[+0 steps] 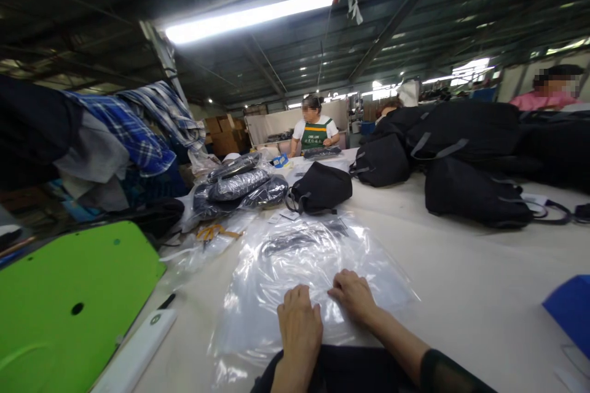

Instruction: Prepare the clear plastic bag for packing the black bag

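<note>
Head view: the left hand and the right hand rest palm-down, fingers curled, on a clear plastic bag spread flat at the near edge of the bench; neither grips it. A black bag lies beyond it, wrapped bags towards the left edge, and a green panel at the near-left corner.
</note>
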Demonstrator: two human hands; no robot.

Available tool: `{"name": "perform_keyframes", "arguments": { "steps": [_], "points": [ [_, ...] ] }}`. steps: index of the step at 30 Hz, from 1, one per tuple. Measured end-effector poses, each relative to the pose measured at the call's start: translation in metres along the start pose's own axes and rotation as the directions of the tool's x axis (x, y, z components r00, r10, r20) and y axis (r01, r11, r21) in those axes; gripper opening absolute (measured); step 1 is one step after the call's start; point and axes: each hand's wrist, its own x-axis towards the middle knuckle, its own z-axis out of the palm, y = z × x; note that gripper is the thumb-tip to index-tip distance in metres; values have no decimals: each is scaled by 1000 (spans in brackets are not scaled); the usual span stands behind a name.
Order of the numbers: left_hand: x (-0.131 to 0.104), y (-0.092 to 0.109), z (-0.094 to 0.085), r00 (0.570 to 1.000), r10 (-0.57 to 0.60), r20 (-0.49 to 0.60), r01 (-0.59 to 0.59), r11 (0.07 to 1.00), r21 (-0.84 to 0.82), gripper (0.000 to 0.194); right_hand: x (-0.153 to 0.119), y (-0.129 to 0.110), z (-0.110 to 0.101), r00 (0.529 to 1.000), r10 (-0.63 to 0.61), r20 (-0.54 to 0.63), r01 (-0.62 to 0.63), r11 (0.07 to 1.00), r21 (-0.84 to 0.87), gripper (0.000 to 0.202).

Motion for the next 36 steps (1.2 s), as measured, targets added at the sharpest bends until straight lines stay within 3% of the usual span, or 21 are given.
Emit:
{"name": "perform_keyframes", "arguments": {
  "steps": [7, 11, 15, 21, 22, 24, 26, 28, 33, 36],
  "points": [
    [4, -1, 16, 998, 51, 32, -52, 998, 19, 39, 3, -2, 3, 999, -17, -49, 18, 1000, 20, 19],
    [4, -2, 16, 998, 61, -17, -60, 998, 34, 23, 5, -4, 3, 996, -46, -82, 50, 998, 48, 22],
    [4, -6, 17, 996, 8, -91, -4, 999, 47, 28, 0, -5, -3, 993, -76, -94, 83, 994, 74, 25],
    [3, -7, 16, 989, -25, -149, 30, 999, 31, 27, -18, -3, -23, 961, -268, -71, 270, 962, 27, 30],
    [3, -6, 16, 988, -30, -151, 34, 999, 27, 26, -19, -2, -24, 958, -281, -55, 282, 959, 7, 22],
    [2, -5, 14, 988, -35, -149, 38, 999, 17, 23, -20, 0, -25, 962, -270, -27, 269, 963, -32, 5],
    [2, -4, 13, 990, -35, -139, 36, 999, 3, 23, -19, 1, -24, 973, -230, -21, 228, 972, -55, 13],
    [1, -4, 11, 991, -37, -125, 35, 999, -15, 24, -17, 1, -23, 982, -188, -25, 187, 981, -54, 7],
    [4, -8, 11, 997, -68, -45, 63, 993, -97, 6, -17, 8, -33, 996, -82, 23, 80, 996, 47, 22],
    [10, -14, 12, 995, -88, 39, 93, 983, -156, 16, -19, 19, -43, 995, -68, 67, 58, 988, 145, 29]
  ]
}}
